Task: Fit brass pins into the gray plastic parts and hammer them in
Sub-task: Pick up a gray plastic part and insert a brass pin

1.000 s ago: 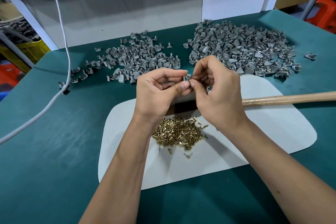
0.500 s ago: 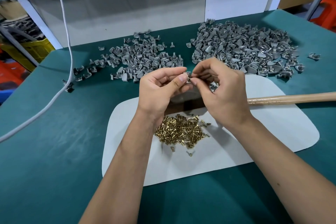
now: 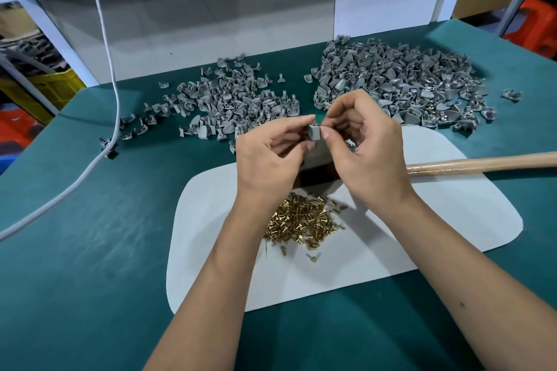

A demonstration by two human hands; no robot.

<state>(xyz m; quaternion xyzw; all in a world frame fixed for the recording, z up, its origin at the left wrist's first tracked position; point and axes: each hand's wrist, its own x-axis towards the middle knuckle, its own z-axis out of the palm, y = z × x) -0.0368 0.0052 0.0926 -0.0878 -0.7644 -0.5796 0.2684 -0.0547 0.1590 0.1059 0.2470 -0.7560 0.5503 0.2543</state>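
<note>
My left hand (image 3: 268, 156) pinches a small gray plastic part (image 3: 314, 132) between thumb and fingers, held above the white mat (image 3: 422, 238). My right hand (image 3: 364, 147) meets it from the right, thumb and forefinger pinched at the part's top edge; whether a pin sits between them is hidden. A heap of brass pins (image 3: 301, 221) lies on the mat below my wrists. The hammer's wooden handle (image 3: 482, 163) runs off to the right; its head is mostly hidden behind my hands.
Two piles of gray parts lie on the green table: a smaller one (image 3: 223, 105) at back left, a larger one (image 3: 401, 84) at back right. A white cable (image 3: 102, 39) hangs down and trails across the left side. A grey wall panel closes the back.
The gray part has turned in my fingers and shows more of its face now. Both hands stay together in the same place above the mat.
</note>
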